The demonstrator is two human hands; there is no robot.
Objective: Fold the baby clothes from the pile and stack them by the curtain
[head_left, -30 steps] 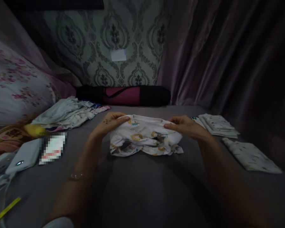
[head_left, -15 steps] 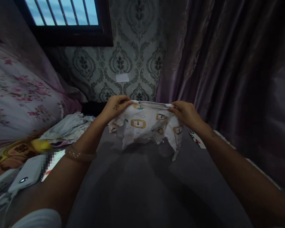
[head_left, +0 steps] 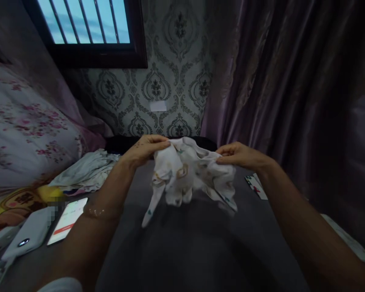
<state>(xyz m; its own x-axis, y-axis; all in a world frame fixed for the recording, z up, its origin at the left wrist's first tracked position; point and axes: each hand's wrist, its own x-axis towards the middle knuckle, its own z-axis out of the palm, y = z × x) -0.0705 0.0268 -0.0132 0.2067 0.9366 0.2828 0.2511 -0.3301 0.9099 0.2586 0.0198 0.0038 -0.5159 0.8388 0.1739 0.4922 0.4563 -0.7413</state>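
A small white shirt (head_left: 182, 174) with a lion print hangs between my two hands above a dark grey surface (head_left: 194, 251). My left hand (head_left: 147, 148) pinches its upper edge at the left, thumb over the cloth. At the right end of that same edge, my right hand (head_left: 239, 156) grips the fabric between thumb and fingers. The shirt is bunched and blurred by motion, with one narrow part dangling at the lower left. A bracelet circles my left wrist.
A heap of folded clothes (head_left: 88, 168) lies at the left, near a lit phone (head_left: 68, 221) and a white device (head_left: 28, 233) with a cable. Patterned cards or cloths (head_left: 257, 186) lie at the right. Purple curtains (head_left: 261, 81) hang on the right, floral fabric (head_left: 27, 121) on the left.
The shirt has gone from spread flat to crumpled and swinging, its front now folded. My right hand has dropped slightly below the left. The view has tilted a little upward.
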